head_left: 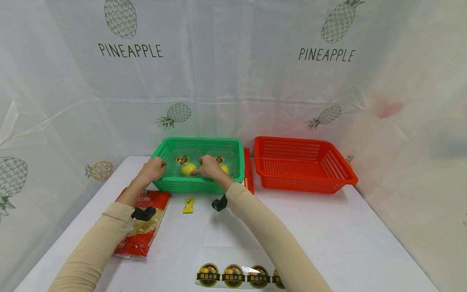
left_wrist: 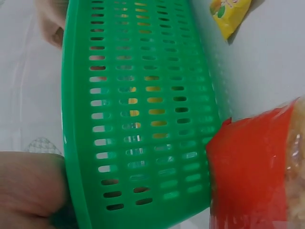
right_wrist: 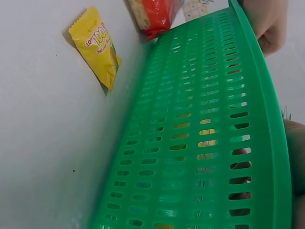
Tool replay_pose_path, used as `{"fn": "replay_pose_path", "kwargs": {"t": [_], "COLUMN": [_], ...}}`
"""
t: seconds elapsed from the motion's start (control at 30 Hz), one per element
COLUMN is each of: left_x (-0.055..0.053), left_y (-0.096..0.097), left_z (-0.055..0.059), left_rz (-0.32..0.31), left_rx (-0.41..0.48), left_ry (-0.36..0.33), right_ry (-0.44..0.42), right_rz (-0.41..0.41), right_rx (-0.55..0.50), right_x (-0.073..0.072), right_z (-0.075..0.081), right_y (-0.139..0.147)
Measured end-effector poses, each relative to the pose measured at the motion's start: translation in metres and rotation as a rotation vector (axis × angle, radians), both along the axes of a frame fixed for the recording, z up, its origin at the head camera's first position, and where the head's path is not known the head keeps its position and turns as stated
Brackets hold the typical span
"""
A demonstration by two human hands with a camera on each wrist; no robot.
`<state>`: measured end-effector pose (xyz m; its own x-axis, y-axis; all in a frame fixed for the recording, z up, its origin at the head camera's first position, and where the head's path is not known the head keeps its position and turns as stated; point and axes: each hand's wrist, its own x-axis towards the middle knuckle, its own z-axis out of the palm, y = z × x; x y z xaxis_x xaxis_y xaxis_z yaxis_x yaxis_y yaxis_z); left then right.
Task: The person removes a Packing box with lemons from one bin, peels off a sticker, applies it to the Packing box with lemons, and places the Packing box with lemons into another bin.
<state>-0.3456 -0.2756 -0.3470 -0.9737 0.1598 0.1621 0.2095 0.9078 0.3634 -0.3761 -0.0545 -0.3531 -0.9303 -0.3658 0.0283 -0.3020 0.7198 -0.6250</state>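
In the head view, the left hand (head_left: 155,168) grips the left rim of a green plastic basket (head_left: 198,186). My right hand (head_left: 209,167) reaches over the front rim into the basket, thumb and fingers spread apart. Close to its thumb is a yellow lemon-like fruit (head_left: 188,169); another yellow fruit (head_left: 224,168) lies to the right of it, partly behind the hand. Clear plastic packaging (head_left: 197,154) with round black-and-gold stickers lies in the basket. Both wrist views look at the slotted basket wall (left_wrist: 157,62), which hides much of the inside.
A red slotted basket (head_left: 306,184) stands on the right. A flat red item (head_left: 249,174) lies between the baskets. At the left is a red-and-clear food bag (head_left: 140,239). A small yellow wrapped packet (head_left: 188,205) lies in front, and a strip of round stickers (head_left: 233,275) nearer.
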Motion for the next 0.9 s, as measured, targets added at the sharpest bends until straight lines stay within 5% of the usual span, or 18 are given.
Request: {"fn": "replay_pose_path", "kwargs": {"t": [0.37,0.67,0.9], "left_x": [0.012,0.046,0.069], "left_y": [0.014,0.043,0.053], "left_z": [0.001,0.014,0.006], "left_rz": [-0.040,-0.102,-0.124], "left_rx": [0.070,0.071,0.058], "left_ry": [0.014,0.144,0.195], "right_ry": [0.037,0.265,0.339], "right_rz": [0.053,0.114,0.023], "right_rx": [-0.082,-0.099,-0.072], "right_x": [0.009,0.035,0.061], "right_z": [0.009,0.027,0.024], "right_y": [0.030,0.090,0.149]}}
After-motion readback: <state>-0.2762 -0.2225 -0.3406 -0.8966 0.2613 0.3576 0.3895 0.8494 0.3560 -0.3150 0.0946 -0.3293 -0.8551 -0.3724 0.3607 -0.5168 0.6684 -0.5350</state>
